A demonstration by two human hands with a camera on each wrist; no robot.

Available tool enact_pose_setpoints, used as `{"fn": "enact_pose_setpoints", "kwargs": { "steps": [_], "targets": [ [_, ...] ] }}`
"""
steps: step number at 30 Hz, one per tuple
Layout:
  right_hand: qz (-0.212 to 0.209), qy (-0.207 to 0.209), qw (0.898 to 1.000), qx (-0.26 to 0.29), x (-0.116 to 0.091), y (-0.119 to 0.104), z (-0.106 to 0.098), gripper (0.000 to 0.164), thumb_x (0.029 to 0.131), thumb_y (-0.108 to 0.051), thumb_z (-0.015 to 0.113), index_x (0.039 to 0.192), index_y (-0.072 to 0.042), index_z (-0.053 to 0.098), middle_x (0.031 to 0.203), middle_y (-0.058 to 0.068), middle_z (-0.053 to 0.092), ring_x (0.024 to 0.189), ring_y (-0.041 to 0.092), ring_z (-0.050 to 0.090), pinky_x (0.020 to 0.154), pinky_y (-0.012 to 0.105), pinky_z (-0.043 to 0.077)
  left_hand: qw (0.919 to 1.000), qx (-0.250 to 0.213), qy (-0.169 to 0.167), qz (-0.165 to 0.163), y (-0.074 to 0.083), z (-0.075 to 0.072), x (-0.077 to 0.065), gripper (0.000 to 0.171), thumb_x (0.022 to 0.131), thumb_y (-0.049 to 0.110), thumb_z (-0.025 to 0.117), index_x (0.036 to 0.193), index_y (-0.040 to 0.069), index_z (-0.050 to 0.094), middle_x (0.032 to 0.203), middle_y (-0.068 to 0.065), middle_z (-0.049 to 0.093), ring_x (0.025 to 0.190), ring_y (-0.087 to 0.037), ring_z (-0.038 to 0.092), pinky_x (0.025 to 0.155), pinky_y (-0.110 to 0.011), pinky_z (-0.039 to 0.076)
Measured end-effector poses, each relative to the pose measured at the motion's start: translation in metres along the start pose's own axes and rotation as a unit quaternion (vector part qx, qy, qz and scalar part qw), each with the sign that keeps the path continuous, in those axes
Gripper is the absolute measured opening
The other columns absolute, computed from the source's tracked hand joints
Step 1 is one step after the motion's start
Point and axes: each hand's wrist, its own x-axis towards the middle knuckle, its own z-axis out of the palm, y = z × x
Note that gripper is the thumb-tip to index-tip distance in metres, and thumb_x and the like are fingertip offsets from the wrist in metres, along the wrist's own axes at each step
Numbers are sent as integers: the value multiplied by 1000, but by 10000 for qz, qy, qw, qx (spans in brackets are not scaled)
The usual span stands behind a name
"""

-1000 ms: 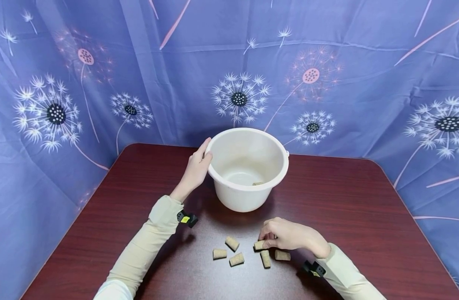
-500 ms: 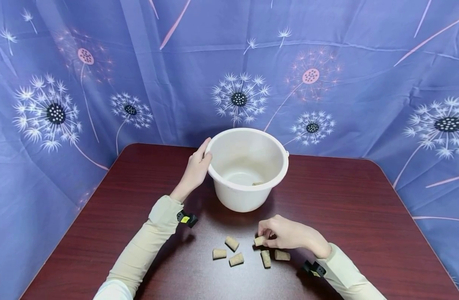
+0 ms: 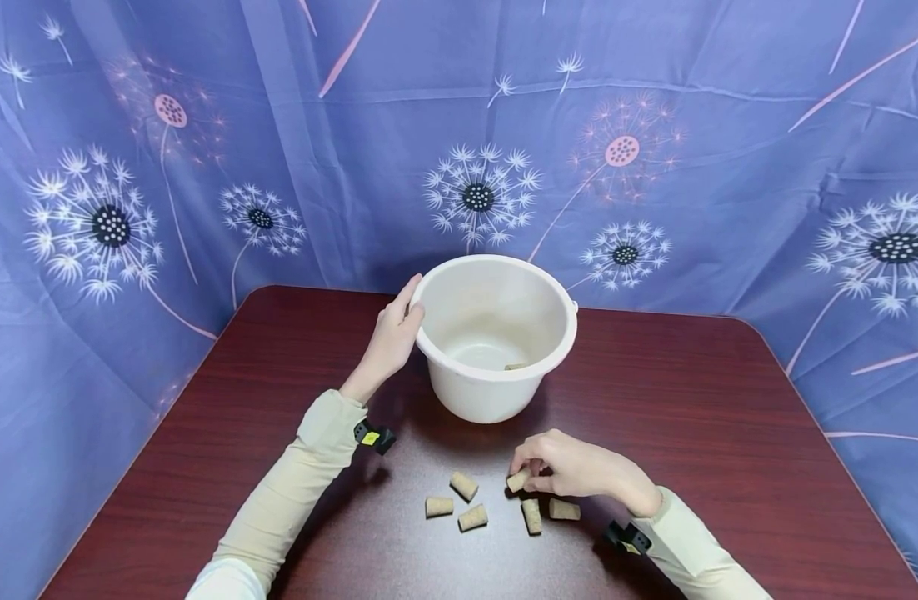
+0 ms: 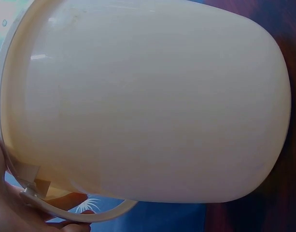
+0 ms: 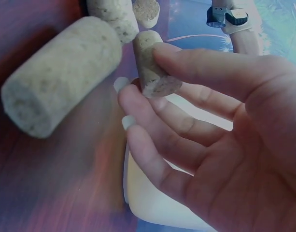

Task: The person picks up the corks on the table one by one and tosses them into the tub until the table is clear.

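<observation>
A white plastic bucket point(image 3: 483, 396) stands on the table, its mouth tipped toward me. My left hand point(image 3: 389, 337) grips the bucket's left rim, thumb over the edge. The left wrist view shows the bucket's outer wall point(image 4: 152, 101) and fingers point(image 4: 65, 200) beside its handle point(image 4: 109, 215). In front of the bucket, my right hand point(image 3: 571, 467) pinches a cork point(image 3: 517, 481) between thumb and fingers, seen close in the right wrist view as a tapered cork point(image 5: 152, 63). Beneath that hand lie two more corks, one upright-pointing point(image 3: 531, 517) and one sideways point(image 3: 565, 509).
Three loose corks lie to the left, a far one point(image 3: 464, 486), a left one point(image 3: 439, 507) and a near one point(image 3: 473, 517). Inside the bucket a cork point(image 3: 515, 367) shows partly above the near rim. A blue dandelion-print curtain point(image 3: 354, 167) hangs behind the dark red table point(image 3: 691, 400).
The right hand has raised the pinched cork slightly off the table and tilted it. My left hand and the bucket have stayed in place.
</observation>
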Motion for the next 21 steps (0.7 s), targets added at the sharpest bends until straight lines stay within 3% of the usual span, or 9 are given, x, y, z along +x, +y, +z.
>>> {"fn": "enact_pose_setpoints", "kwargs": {
  "steps": [9, 16, 21],
  "targets": [
    [202, 18, 9995, 253, 0, -3, 0, 11, 85, -1, 67, 93, -9, 69, 85, -4, 71, 71, -5, 59, 65, 13, 50, 10000, -46, -13, 24, -1, 0, 1, 55, 100, 21, 35, 153, 15, 28, 152, -13, 39, 115, -28, 58, 91, -39, 47],
    [-405, 461, 9980, -136, 0, 0, 1, 12, 83, 1, 67, 88, -10, 65, 82, -4, 67, 72, -3, 57, 64, 14, 51, 10000, -43, -15, -1, 0, 0, 1, 55, 100, 22, 35, 153, 15, 28, 151, -13, 40, 116, -28, 59, 91, -39, 47],
    [-562, 619, 9964, -104, -1, -1, 1, 14, 83, 1, 66, 85, -12, 62, 82, -4, 63, 73, -5, 55, 63, 13, 51, 10000, -14, 15, -20, -1, 0, 0, 55, 99, 21, 36, 153, 16, 30, 148, -15, 44, 112, -27, 60, 90, -38, 47]
  ]
}}
